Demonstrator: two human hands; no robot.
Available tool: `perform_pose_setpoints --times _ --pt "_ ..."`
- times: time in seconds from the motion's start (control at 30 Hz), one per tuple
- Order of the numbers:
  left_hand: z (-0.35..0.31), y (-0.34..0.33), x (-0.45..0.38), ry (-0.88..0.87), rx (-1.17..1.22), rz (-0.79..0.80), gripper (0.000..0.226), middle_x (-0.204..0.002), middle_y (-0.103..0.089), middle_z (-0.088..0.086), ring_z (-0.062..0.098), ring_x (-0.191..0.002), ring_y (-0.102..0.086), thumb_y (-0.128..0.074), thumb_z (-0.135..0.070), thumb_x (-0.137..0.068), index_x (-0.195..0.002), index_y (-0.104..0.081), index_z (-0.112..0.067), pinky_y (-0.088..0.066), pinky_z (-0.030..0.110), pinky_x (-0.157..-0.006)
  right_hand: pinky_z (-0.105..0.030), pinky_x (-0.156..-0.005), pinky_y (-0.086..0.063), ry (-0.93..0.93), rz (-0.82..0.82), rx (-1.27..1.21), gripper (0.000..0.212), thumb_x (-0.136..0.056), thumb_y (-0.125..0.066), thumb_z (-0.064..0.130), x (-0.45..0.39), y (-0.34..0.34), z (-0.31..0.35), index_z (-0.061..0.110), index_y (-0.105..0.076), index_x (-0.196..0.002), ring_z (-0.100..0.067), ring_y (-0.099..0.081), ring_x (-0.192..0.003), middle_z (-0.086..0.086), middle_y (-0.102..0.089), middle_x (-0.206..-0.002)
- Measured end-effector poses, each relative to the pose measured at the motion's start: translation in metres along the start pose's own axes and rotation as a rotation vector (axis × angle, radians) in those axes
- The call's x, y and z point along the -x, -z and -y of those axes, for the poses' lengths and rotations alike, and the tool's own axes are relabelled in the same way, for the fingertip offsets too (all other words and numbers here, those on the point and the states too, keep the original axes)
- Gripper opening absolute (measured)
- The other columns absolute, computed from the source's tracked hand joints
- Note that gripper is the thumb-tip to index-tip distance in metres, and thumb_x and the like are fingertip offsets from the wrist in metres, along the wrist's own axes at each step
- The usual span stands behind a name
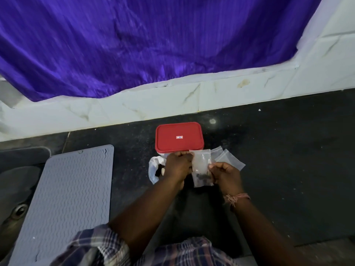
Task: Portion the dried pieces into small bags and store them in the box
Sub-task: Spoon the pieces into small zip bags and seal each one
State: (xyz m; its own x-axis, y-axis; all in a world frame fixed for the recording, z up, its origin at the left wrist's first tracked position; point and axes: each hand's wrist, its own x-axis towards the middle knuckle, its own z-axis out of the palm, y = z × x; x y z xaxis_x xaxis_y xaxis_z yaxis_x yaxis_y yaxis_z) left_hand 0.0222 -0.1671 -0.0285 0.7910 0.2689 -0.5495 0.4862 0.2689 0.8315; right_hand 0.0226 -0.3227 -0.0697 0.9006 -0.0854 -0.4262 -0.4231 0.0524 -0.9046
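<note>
Two bare hands meet over a dark, speckled stone counter (pixel 278 160), both clamped on one small clear plastic bag (pixel 201 167) held upright between them. The left hand (pixel 177 166) curls its fingers round the bag's upper left edge near the mouth; the right hand (pixel 224 174) pinches its right side lower down. Inside the thin, glossy film, a small heap of dark, wrinkled dried pieces (pixel 202 176) sits at the bottom. Just beyond the hands stands the box (pixel 179 138), a rounded rectangular container shut under a smooth red lid with a small label at its centre. To the right of the held bag, a few flat empty bags (pixel 230 160) of the same clear film lie fanned on the counter. Left of the left hand, partly hidden by it, a crumpled white plastic bag (pixel 153 169) lies open with something dark inside. Further left, a grey ribbed mat (pixel 67 192) with a wavy pattern lies partly over a steel sink (pixel 17 198). Pale marbled tiles (pixel 134 106) line the wall, under crinkled purple cloth (pixel 144 39). A frayed thread band (pixel 235 198) circles the right wrist, and checked sleeves show at the bottom edge.
</note>
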Motion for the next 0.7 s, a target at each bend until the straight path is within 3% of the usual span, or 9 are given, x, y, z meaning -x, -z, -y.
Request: perform_pose_setpoints --times 0.03,0.13,0.23,0.37,0.43,0.6,0.7 --pt "0.008 -0.005 -0.004 0.040 -0.037 -0.006 0.009 -0.080 -0.065 0.020 0.027 -0.067 -0.063 -0.069 -0.016 -0.084 -0.090 -0.069 -0.009 -0.057 0.040 -0.065 -0.031 -0.065 -0.058 -0.006 -0.044 0.046 0.007 -0.088 -0.071 0.006 -0.003 0.005 -0.005 -0.001 -0.072 -0.091 -0.025 -0.067 -0.075 -0.014 -0.073 -0.081" --pt "0.028 -0.022 -0.002 0.127 -0.163 -0.008 0.022 -0.087 -0.063 0.032 0.021 -0.063 -0.059 -0.063 -0.013 -0.094 -0.113 -0.067 -0.005 -0.050 0.027 -0.056 -0.035 -0.071 -0.057 -0.011 -0.101 0.239 0.008 -0.088 -0.071 0.006 -0.012 0.012 -0.025 0.004 -0.072 -0.080 -0.026 -0.067 -0.076 -0.013 -0.072 -0.080" --pt "0.042 -0.034 0.009 0.179 -0.260 0.009 0.022 -0.093 -0.068 0.014 0.024 -0.071 -0.064 -0.060 -0.014 -0.094 -0.115 -0.066 -0.010 -0.051 0.024 -0.053 -0.032 -0.077 -0.056 0.039 -0.112 0.516 0.013 -0.091 -0.066 0.009 -0.014 0.017 -0.044 0.016 -0.072 -0.082 -0.016 -0.067 -0.082 -0.001 -0.072 -0.086" --pt "0.054 -0.038 0.008 0.144 -0.357 -0.079 0.036 -0.105 -0.072 0.011 0.030 -0.094 -0.071 -0.058 -0.017 -0.084 -0.119 -0.067 -0.012 -0.062 0.042 -0.084 -0.018 -0.061 -0.040 0.181 -0.036 0.704 0.012 -0.093 -0.063 0.020 -0.009 0.020 -0.048 0.022 -0.064 -0.082 -0.008 -0.061 -0.076 0.004 -0.065 -0.083" --pt "0.055 -0.039 0.003 0.122 -0.387 -0.163 0.042 -0.109 -0.071 0.011 0.030 -0.098 -0.070 -0.057 -0.018 -0.082 -0.123 -0.065 -0.011 -0.061 0.046 -0.089 -0.019 -0.061 -0.039 0.192 -0.025 0.752 0.011 -0.094 -0.060 0.024 -0.016 0.022 -0.043 0.021 -0.063 -0.085 -0.011 -0.062 -0.079 0.004 -0.064 -0.084" --pt "0.052 -0.051 0.002 0.105 -0.454 -0.248 0.054 -0.132 -0.063 0.010 0.029 -0.117 -0.063 -0.059 -0.013 -0.089 -0.142 -0.052 -0.015 -0.051 0.039 -0.104 -0.040 -0.085 -0.050 0.427 -0.129 1.088 0.017 -0.083 -0.067 0.020 -0.047 0.038 -0.031 0.009 -0.068 -0.096 -0.033 -0.060 -0.093 -0.014 -0.064 -0.100" --pt "0.054 -0.056 0.001 0.034 -0.550 -0.308 0.054 -0.137 -0.058 0.012 0.030 -0.123 -0.059 -0.058 -0.013 -0.089 -0.142 -0.051 -0.018 -0.047 0.035 -0.104 -0.040 -0.095 -0.048 0.420 -0.118 1.236 0.025 -0.083 -0.067 0.030 -0.065 0.047 -0.044 0.012 -0.069 -0.101 -0.032 -0.056 -0.105 -0.011 -0.063 -0.110"
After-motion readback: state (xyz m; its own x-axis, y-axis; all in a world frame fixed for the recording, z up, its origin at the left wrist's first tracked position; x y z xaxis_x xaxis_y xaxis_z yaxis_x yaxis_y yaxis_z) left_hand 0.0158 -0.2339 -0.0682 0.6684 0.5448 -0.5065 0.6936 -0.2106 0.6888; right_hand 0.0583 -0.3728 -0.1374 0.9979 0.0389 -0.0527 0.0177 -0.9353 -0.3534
